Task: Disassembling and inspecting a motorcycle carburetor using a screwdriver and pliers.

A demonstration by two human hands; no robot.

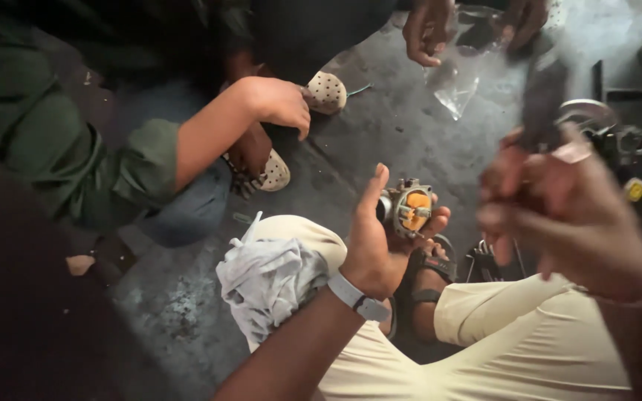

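Carburettor-like small grey metal part with an orange round face (409,209) sits in the left hand (380,249), cupped in the palm above the person's knees. Its orange face is turned up and toward the camera, and its long axis seems to run roughly level, from the thumb side on the left toward the fingertips on the right; the short metal throat on its left end points toward the raised thumb. The left grip is closed around the part: thumb upright along its left side, fingers curled under and up its right side. A pale grey wristband (356,296) circles that wrist.

The right hand (566,215) is raised to the right of the part, well apart from it and blurred. It appears to hold a dark long object (544,100) that rises out of it, but the blur leaves unclear what that object is and how the grip stands.

A crumpled light grey cloth (265,278) lies on the left thigh of the cream trousers (521,349), just beside the left wrist. A black sandal (429,278) shows between the legs on the dark concrete floor (380,126).

Another person's hand (280,100), on an arm in a green sleeve (105,167), rests on a knee at upper left. Farther up, two more hands hold a clear plastic bag (462,70).
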